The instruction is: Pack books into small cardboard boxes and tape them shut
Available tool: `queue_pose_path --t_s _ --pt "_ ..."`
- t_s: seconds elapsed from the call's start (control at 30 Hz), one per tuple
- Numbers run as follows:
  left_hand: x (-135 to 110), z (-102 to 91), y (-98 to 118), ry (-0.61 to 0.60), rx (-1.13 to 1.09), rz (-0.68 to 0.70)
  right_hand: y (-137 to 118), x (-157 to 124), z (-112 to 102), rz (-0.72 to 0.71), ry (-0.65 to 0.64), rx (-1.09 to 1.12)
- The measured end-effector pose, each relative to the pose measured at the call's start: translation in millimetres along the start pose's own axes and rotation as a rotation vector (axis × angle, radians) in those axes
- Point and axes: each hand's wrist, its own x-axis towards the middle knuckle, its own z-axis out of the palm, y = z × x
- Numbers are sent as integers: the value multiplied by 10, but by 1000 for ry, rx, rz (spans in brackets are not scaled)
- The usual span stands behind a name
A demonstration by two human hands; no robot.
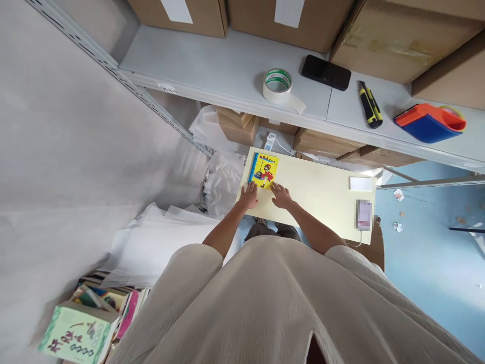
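Note:
A yellow book (265, 169) with a blue strip along its left side and a cartoon figure on its cover lies flat on the pale yellow table (318, 187). My left hand (249, 196) rests at the book's lower left corner, its fingers stretched out and touching the near edge. At the lower right corner lies my right hand (281, 196), also with fingers extended, the tips on or right beside the cover. Neither hand is wrapped round the book.
On the shelf (212, 60) above are a tape roll (278, 86), a black phone (326, 72), a box cutter (370, 104) and a red-blue tape dispenser (430, 123). A blurred device (364, 215) and white slip (360, 184) lie on the table's right. Books (78, 333) are stacked lower left.

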Motion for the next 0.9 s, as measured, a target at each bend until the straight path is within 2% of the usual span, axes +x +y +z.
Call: queue_pose_path --t_s 0.23,0.53,0.7,0.8,0.9 --pt "284 -141 -117 -28 -38 -39 -56 339 -194 24 -10 29" --pt "382 -206 -175 -31 -86 -46 -111 454 -268 28 -41 24" --pt "394 -265 -118 -23 -90 -58 -174 403 -276 27 -29 5" --pt "392 -333 -61 -29 -99 -82 -165 273 -309 48 68 30" --pt "379 -415 -17 -38 -41 -88 -36 29 -393 91 189 98"
